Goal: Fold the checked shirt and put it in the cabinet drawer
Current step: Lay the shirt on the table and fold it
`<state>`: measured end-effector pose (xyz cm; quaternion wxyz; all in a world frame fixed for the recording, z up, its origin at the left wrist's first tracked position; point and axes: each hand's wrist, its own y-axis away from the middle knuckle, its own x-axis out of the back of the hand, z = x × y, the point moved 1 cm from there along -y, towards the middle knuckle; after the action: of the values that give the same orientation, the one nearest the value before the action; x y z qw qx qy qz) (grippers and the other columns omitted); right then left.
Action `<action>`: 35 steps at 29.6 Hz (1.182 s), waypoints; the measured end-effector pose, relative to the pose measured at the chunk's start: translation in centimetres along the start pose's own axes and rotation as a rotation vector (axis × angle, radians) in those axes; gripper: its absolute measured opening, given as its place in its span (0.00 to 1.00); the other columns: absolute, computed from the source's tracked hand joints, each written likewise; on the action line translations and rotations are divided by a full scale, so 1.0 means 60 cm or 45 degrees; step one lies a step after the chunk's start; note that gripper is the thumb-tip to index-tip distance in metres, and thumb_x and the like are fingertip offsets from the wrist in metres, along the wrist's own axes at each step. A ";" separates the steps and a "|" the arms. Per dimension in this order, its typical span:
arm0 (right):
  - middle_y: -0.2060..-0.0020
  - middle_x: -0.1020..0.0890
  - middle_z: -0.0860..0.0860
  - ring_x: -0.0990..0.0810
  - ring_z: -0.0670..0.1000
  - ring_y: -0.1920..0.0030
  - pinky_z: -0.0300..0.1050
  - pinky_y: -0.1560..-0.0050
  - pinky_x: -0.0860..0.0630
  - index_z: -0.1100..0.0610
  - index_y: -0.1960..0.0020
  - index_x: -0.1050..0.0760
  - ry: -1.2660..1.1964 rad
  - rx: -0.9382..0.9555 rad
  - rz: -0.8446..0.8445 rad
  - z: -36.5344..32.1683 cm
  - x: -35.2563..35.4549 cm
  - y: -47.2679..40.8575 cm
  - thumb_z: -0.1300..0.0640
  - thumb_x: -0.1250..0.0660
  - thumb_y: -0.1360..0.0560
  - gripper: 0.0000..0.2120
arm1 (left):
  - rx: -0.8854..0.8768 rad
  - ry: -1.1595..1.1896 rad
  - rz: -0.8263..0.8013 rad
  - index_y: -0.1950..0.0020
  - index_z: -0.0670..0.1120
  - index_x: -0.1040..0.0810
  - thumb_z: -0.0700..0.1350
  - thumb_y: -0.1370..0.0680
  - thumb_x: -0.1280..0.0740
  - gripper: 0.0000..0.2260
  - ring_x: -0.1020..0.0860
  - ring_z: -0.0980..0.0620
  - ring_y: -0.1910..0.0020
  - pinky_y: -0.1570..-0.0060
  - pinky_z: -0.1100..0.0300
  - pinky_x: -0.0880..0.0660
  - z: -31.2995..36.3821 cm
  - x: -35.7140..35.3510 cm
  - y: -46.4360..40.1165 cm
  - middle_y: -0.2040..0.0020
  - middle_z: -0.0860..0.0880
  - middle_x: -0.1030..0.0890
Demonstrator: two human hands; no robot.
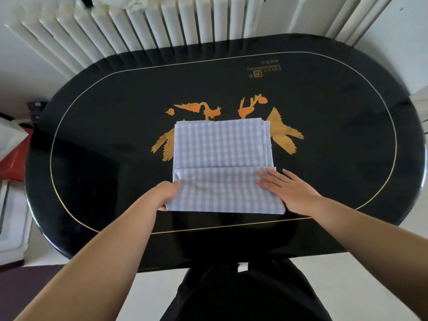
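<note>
Checked shirt [222, 167], pale blue and white, lies folded into a compact rectangle on the black lacquered oval table [335, 117], between the two hands and extending away from them toward the far side. A near flap is turned up over the main body of the fold, its straight edge running across just beyond the fingertips of both hands. Stacked fabric layers show along the shirt's edge beyond the right hand.

Left hand [168, 193] grips the near corner of the flap on its side: the thumb lies on top of the cloth, the fingers are tucked beneath it and mostly hidden.

Right hand [287, 189] lies flat and spread, palm down, fingers extended, pressing on the opposite end of the flap; its heel rests past the cloth's edge on the table.

Orange and gold inlay motif [208, 110] on the tabletop emerges from under the shirt on the far side of both hands and to either side. A thin gold line [231, 224] traces the table's oval, passing under both forearms. White radiator [162, 22] stands behind the table, well beyond the hands.
</note>
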<state>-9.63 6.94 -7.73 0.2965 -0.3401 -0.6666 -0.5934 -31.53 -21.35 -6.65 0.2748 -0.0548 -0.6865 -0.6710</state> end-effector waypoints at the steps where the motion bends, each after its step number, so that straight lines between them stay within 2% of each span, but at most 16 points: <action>1: 0.24 0.63 0.45 0.68 0.48 0.27 0.51 0.28 0.65 0.44 0.24 0.62 0.009 0.036 -0.014 0.009 0.003 -0.004 0.52 0.37 0.23 0.39 | 0.022 -0.022 -0.015 0.46 0.42 0.29 0.61 0.20 0.47 0.22 0.25 0.50 0.64 0.69 0.60 0.27 0.002 0.007 0.000 0.59 0.45 0.26; 4: 0.27 0.64 0.43 0.67 0.49 0.26 0.52 0.27 0.65 0.44 0.23 0.60 0.014 0.125 0.022 0.027 0.005 -0.013 0.45 0.34 0.26 0.43 | 0.098 -0.046 -0.067 0.45 0.44 0.26 0.62 0.22 0.43 0.22 0.29 0.53 0.68 0.76 0.63 0.32 0.010 0.027 -0.006 0.59 0.47 0.26; 7: 0.24 0.56 0.47 0.57 0.51 0.23 0.50 0.25 0.58 0.48 0.23 0.53 -0.092 0.148 0.181 0.030 -0.001 -0.017 0.42 0.32 0.28 0.43 | 0.148 -0.100 -0.096 0.48 0.45 0.24 0.61 0.23 0.39 0.19 0.30 0.54 0.70 0.78 0.65 0.33 0.024 0.037 -0.001 0.62 0.48 0.27; 9: 0.22 0.49 0.49 0.49 0.51 0.23 0.49 0.25 0.52 0.50 0.23 0.50 -0.205 0.064 0.238 0.025 -0.002 -0.021 0.45 0.30 0.29 0.42 | 0.165 -0.043 -0.111 0.50 0.46 0.23 0.61 0.23 0.38 0.19 0.28 0.54 0.69 0.76 0.65 0.32 0.024 0.039 0.001 0.63 0.48 0.25; 12: 0.23 0.46 0.49 0.47 0.50 0.23 0.44 0.26 0.54 0.50 0.23 0.48 -0.215 0.005 0.270 0.021 -0.002 -0.029 0.49 0.30 0.28 0.40 | 0.068 0.220 -0.025 0.47 0.44 0.24 0.62 0.21 0.44 0.23 0.20 0.51 0.64 0.68 0.58 0.22 -0.005 0.037 -0.001 0.58 0.46 0.19; 14: 0.23 0.45 0.50 0.47 0.49 0.23 0.42 0.27 0.57 0.51 0.24 0.47 -0.195 0.019 0.269 0.022 -0.002 -0.030 0.49 0.30 0.28 0.39 | -0.250 -0.129 0.404 0.40 0.44 0.28 0.56 0.19 0.44 0.18 0.18 0.48 0.58 0.58 0.51 0.19 -0.040 0.038 -0.004 0.51 0.45 0.19; 16: 0.23 0.45 0.50 0.46 0.48 0.23 0.42 0.27 0.59 0.51 0.24 0.47 -0.216 0.031 0.274 0.024 0.003 -0.030 0.49 0.30 0.27 0.38 | -0.686 -0.748 0.786 0.28 0.47 0.36 0.50 0.20 0.38 0.21 0.23 0.45 0.41 0.46 0.49 0.22 -0.072 0.038 -0.010 0.34 0.45 0.28; 19: 0.23 0.43 0.49 0.45 0.48 0.24 0.43 0.26 0.59 0.51 0.24 0.45 -0.238 0.015 0.268 0.023 0.010 -0.031 0.50 0.30 0.27 0.37 | -1.088 -1.293 0.771 0.21 0.51 0.50 0.47 0.26 0.30 0.40 0.43 0.45 0.23 0.29 0.49 0.39 -0.086 0.034 -0.023 0.21 0.48 0.48; 21: 0.24 0.41 0.48 0.44 0.48 0.24 0.45 0.25 0.56 0.50 0.25 0.42 -0.317 -0.034 0.260 0.025 0.010 -0.031 0.50 0.29 0.28 0.36 | -1.114 -1.433 0.687 0.23 0.52 0.60 0.47 0.23 0.34 0.40 0.53 0.49 0.22 0.25 0.51 0.48 -0.075 0.037 -0.038 0.21 0.51 0.57; 23: 0.25 0.39 0.47 0.43 0.51 0.24 0.46 0.24 0.50 0.49 0.27 0.40 -0.365 -0.083 0.235 0.026 0.011 -0.034 0.51 0.28 0.29 0.34 | -1.083 -1.501 0.619 0.23 0.51 0.62 0.51 0.20 0.41 0.35 0.56 0.53 0.22 0.24 0.54 0.52 -0.060 0.047 -0.043 0.22 0.54 0.59; 25: 0.29 0.32 0.46 0.33 0.53 0.29 0.48 0.29 0.35 0.47 0.29 0.37 -0.673 -0.237 0.188 0.022 0.023 -0.033 0.47 0.27 0.31 0.34 | -1.114 -1.430 0.596 0.21 0.52 0.55 0.53 0.20 0.40 0.33 0.50 0.55 0.22 0.24 0.56 0.50 -0.054 0.054 -0.044 0.21 0.55 0.53; 27: 0.40 0.22 0.47 0.20 0.51 0.43 0.48 0.48 0.20 0.46 0.31 0.35 -0.996 -0.403 0.210 0.014 0.030 -0.032 0.40 0.25 0.35 0.37 | -1.139 -1.247 0.537 0.22 0.53 0.49 0.54 0.23 0.35 0.34 0.44 0.55 0.23 0.25 0.57 0.46 -0.060 0.053 -0.043 0.22 0.56 0.46; 28: 0.44 0.19 0.48 0.18 0.51 0.47 0.47 0.53 0.19 0.47 0.33 0.31 -1.148 -0.424 0.192 0.010 0.024 -0.030 0.38 0.26 0.36 0.35 | -1.118 -1.115 0.500 0.22 0.55 0.45 0.52 0.24 0.33 0.33 0.41 0.55 0.24 0.25 0.56 0.44 -0.067 0.049 -0.043 0.23 0.57 0.42; 31: 0.47 0.21 0.47 0.21 0.52 0.46 0.51 0.43 0.23 0.41 0.42 0.27 -1.081 -0.432 0.186 -0.002 0.024 -0.011 0.42 0.33 0.27 0.15 | -0.951 -0.440 0.494 0.36 0.56 0.25 0.47 0.21 0.37 0.14 0.27 0.49 0.36 0.33 0.51 0.31 -0.071 0.038 -0.027 0.38 0.54 0.24; 32: 0.49 0.21 0.48 0.22 0.52 0.48 0.51 0.44 0.23 0.43 0.41 0.28 -1.111 -0.495 0.162 -0.012 0.025 -0.003 0.44 0.36 0.24 0.12 | -0.942 -0.387 0.555 0.44 0.51 0.22 0.47 0.20 0.41 0.09 0.24 0.47 0.42 0.39 0.50 0.28 -0.066 0.034 -0.017 0.46 0.51 0.21; 35: 0.59 0.21 0.51 0.21 0.50 0.58 0.44 0.58 0.23 0.56 0.45 0.29 -1.198 -0.728 0.188 -0.040 0.018 0.013 0.43 0.43 0.21 0.16 | -0.885 -0.443 0.690 0.57 0.46 0.26 0.48 0.17 0.48 0.15 0.23 0.44 0.54 0.54 0.52 0.28 -0.057 0.011 0.002 0.61 0.49 0.24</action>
<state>-9.69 4.71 -6.11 -0.0964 -0.6812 -0.5138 -0.5125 -30.97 -24.76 -6.42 0.2861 -0.4322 -0.4182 -0.7459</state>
